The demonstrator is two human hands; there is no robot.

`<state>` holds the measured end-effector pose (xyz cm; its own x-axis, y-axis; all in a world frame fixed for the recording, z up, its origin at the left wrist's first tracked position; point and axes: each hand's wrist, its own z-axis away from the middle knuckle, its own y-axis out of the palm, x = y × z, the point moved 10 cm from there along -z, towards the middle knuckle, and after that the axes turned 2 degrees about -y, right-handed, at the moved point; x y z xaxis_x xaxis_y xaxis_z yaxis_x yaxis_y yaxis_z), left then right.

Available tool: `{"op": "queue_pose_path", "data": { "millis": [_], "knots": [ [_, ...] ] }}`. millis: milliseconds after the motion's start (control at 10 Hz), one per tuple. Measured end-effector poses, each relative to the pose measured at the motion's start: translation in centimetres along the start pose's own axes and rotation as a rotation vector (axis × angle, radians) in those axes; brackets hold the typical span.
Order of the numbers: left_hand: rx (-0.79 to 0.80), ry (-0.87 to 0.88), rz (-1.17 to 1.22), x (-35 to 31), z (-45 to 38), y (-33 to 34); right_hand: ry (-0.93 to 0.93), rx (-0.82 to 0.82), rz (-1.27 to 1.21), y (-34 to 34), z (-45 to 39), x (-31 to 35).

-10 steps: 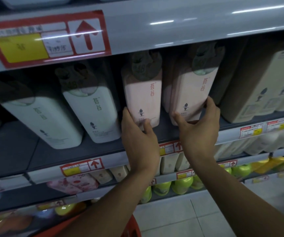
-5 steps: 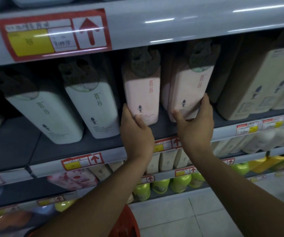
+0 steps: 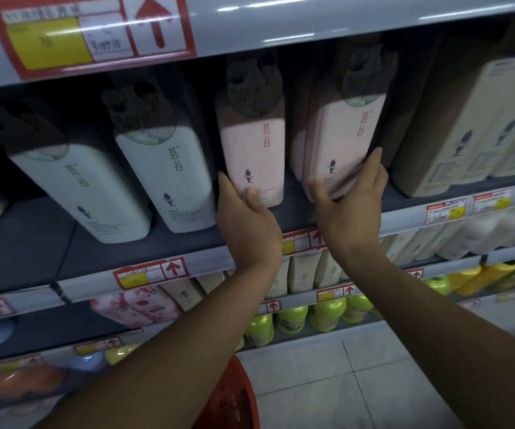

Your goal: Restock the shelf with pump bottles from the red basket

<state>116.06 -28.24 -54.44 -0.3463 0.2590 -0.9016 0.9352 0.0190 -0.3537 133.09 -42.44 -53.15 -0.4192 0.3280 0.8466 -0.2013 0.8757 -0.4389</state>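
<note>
left hand (image 3: 245, 216) is gripping the lower end of a pink pump bottle (image 3: 254, 156) — thumb lying on its front, fingers reaching up its left edge. right hand (image 3: 350, 199) is clasping the base of a second pink pump bottle (image 3: 344, 140), thumb at its left, fingers wrapping its right edge. both bottles are standing on the dark shelf (image 3: 101, 252), near each other but apart; the second is leaning right. two white pump bottles (image 3: 169, 178) are sitting to the left. the red basket (image 3: 231, 400) is showing at the bottom edge — contents not visible.
</note>
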Motion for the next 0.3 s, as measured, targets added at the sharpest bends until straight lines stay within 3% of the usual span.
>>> {"op": "queue_pose_path", "data": {
  "millis": [100, 300],
  "knots": [
    [0.011, 0.003, 0.033, -0.4, 1.2, 0.0, -0.041, -0.148, 0.033, -1.4, 1.3, 0.6],
    [0.013, -0.002, 0.112, -0.8, 2.4, -0.4, -0.050, -0.080, -0.067, -1.5, 2.8, 0.9]
  ]
}}
